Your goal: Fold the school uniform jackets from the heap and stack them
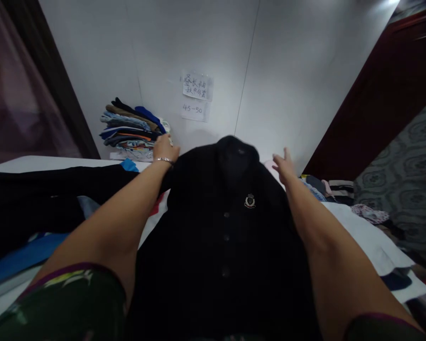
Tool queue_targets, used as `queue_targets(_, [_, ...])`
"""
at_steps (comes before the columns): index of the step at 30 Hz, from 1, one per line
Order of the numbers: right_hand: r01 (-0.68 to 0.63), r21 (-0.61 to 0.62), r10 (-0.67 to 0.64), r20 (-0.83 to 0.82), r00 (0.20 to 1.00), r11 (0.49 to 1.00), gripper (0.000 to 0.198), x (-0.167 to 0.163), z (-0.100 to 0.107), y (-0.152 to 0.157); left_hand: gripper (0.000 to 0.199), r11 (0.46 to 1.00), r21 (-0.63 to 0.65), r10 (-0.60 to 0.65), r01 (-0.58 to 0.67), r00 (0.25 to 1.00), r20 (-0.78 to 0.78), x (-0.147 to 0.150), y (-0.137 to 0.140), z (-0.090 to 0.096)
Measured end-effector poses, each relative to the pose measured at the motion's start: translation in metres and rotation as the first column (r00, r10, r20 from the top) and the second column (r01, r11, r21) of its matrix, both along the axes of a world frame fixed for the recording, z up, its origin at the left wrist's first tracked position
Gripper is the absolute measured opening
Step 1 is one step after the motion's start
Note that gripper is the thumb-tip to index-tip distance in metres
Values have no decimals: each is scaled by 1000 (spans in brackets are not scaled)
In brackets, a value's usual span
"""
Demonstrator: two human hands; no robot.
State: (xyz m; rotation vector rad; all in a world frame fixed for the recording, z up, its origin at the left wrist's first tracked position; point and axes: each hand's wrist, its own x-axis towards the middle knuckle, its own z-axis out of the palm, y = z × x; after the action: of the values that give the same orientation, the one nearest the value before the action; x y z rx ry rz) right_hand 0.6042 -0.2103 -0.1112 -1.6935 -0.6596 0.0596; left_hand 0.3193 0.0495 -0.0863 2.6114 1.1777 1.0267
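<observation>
A black button-front jacket (pixel 213 189) lies spread face up on the white table, collar away from me, with a crest badge (pixel 250 201) on its chest. My left hand (pixel 165 149), with a bracelet at the wrist, is beside the jacket's left-hand shoulder. Its fingers are slightly bent, the thumb is apart, and no cloth shows between them. On the other side, my right hand (pixel 284 166) is just past the opposite shoulder, fingers spread and holding nothing. My forearms partly cover the jacket's sides, and its lower part runs out of view toward me.
A stack of folded clothes (pixel 131 128) stands at the back left against the white wall (pixel 287 71). Dark garments (pixel 31 203) lie on the left. More clothes (pixel 341 189) are on the right. Handwritten paper signs (pixel 198 87) hang on the wall.
</observation>
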Motion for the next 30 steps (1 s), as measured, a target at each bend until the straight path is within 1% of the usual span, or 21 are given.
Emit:
queue_targets(1, [-36,-80,41,61,997,996,73,-9,-14,4,50,999,-9,-45,45,999,-19,1,-5,-14])
queue_targets(2, [-95,-198,122,129,984,976,71,-20,-33,3,46,995,-22,-99,98,994,-54,-3,-14,-33])
queue_targets(3, [-172,-313,244,211,946,934,67,-33,-55,-3,45,988,-34,-155,152,984,-91,-10,-25,-56])
queue_targets(4, [-230,-444,370,259,892,866,64,-47,-80,-13,43,978,-58,-208,202,969,-136,-20,-38,-80])
queue_targets(5, [-251,-566,467,276,840,786,62,-60,-105,-25,44,959,-94,-280,266,935,-219,-33,-49,-106])
queue_targets(6, [-257,-690,552,245,797,677,63,-71,-129,-38,47,949,-144,-310,280,907,-284,-48,-60,-130])
queue_targets(7, [-259,-789,610,177,772,557,63,-80,-149,-51,50,945,-201,-314,259,891,-329,-63,-69,-152])
queue_targets(8, [-253,-844,631,124,766,473,61,-86,-166,-63,54,938,-260,-316,230,876,-363,-78,-76,-169])
queue_targets(9, [-237,-862,635,120,763,448,57,-91,-178,-72,56,933,-304,-305,194,874,-378,-92,-80,-183])
queue_targets(10, [-228,-870,631,116,767,436,55,-94,-186,-79,58,930,-329,-290,164,877,-383,-105,-83,-191])
queue_targets(12, [-209,-865,609,132,782,456,53,-98,-189,-85,61,933,-349,-223,87,902,-370,-125,-85,-197])
queue_targets(15, [-169,-867,589,163,792,468,51,-101,-176,-85,64,925,-378,-103,-37,933,-345,-145,-86,-188])
queue_targets(16, [-140,-863,581,198,790,485,49,-102,-171,-86,65,912,-404,-75,-79,934,-351,-151,-87,-184])
queue_targets(18, [-62,-839,547,294,784,540,47,-102,-165,-94,67,870,-471,-51,-143,926,-374,-163,-91,-179])
queue_targets(20, [33,-814,482,375,792,580,45,-96,-166,-109,68,813,-557,-67,-171,923,-380,-174,-97,-175])
queue_targets(23, [129,-815,402,409,819,565,43,-83,-179,-136,66,711,-689,-105,-142,947,-304,-187,-109,-168])
queue_targets(24, [133,-817,400,408,821,560,43,-78,-184,-145,63,673,-733,-121,-102,962,-246,-190,-114,-163])
queue_targets(26, [113,-813,421,409,810,571,43,-71,-193,-159,56,611,-791,-159,23,983,-94,-195,-122,-152])
queue_targets(28, [84,-801,438,409,801,593,45,-67,-198,-167,55,591,-797,-175,126,984,26,-200,-126,-142])
queue_targets(29, [74,-797,439,404,803,599,46,-67,-199,-170,58,599,-789,-165,134,985,42,-202,-127,-140])
queue_targets(30, [65,-797,439,396,806,600,47,-66,-199,-172,64,612,-783,-143,108,989,25,-205,-127,-140])
